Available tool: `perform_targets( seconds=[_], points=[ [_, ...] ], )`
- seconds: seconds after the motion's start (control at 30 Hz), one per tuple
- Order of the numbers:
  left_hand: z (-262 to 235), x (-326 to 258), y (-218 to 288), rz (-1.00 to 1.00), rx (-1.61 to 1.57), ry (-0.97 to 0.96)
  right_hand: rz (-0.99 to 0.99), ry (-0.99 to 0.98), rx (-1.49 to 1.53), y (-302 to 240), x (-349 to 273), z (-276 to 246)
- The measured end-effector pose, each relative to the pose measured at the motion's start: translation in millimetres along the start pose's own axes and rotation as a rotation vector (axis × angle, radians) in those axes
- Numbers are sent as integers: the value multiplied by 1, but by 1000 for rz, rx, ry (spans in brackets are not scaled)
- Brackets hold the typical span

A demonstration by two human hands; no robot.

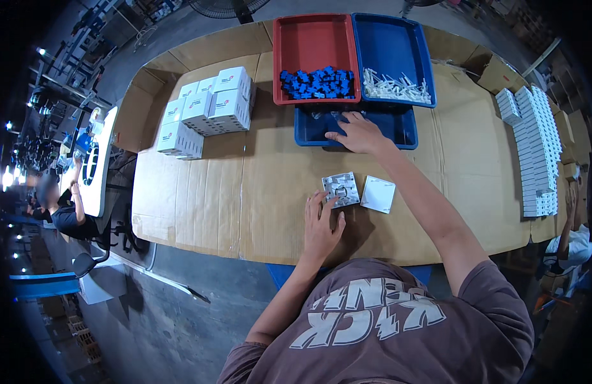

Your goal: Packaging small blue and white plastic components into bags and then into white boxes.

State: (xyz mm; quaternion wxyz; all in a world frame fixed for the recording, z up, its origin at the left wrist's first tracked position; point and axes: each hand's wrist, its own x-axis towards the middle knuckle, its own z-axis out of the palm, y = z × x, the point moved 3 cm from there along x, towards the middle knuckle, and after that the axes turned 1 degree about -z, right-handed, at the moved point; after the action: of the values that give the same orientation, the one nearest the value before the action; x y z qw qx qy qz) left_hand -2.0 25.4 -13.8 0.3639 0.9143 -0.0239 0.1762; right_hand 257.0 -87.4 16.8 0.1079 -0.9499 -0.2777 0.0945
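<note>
My left hand [321, 224] rests at the near edge of an open white plastic housing [341, 189], its fingers apart and touching the rim. Small fittings show inside the housing, too fine to name. Just right of it lies a flat white square cover [378, 194]. My right hand [357, 133] reaches over the front wall of a low blue tray [405, 131], fingers spread. Small clear or dark pieces lie near its fingertips; what they are I cannot make out.
Behind stand a red tray [315, 48] of blue plastic parts [318, 83] and a blue tray [389, 45] of white plastic pins [398, 88]. White boxes [197, 115] are stacked at left; white housings [538, 153] line the right. Cardboard [193, 211] covers the table. A person [72, 211] sits far left.
</note>
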Motion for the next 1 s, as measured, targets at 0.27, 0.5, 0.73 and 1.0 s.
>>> perform_targets(
  seconds=[0.27,0.5,0.73,1.0],
  points=[
    [-5,0,4,2,-20,49,-142,245,492,9,-42,-23],
    [-2,24,8,-435,-896,220,-53,103,1468,-15,-137,-38],
    [-3,59,44,-579,-903,-133,-1,68,1571,-33,-193,-10],
    [-9,48,41,-634,-905,243,307,213,1510,9,-211,-2]
  ],
)
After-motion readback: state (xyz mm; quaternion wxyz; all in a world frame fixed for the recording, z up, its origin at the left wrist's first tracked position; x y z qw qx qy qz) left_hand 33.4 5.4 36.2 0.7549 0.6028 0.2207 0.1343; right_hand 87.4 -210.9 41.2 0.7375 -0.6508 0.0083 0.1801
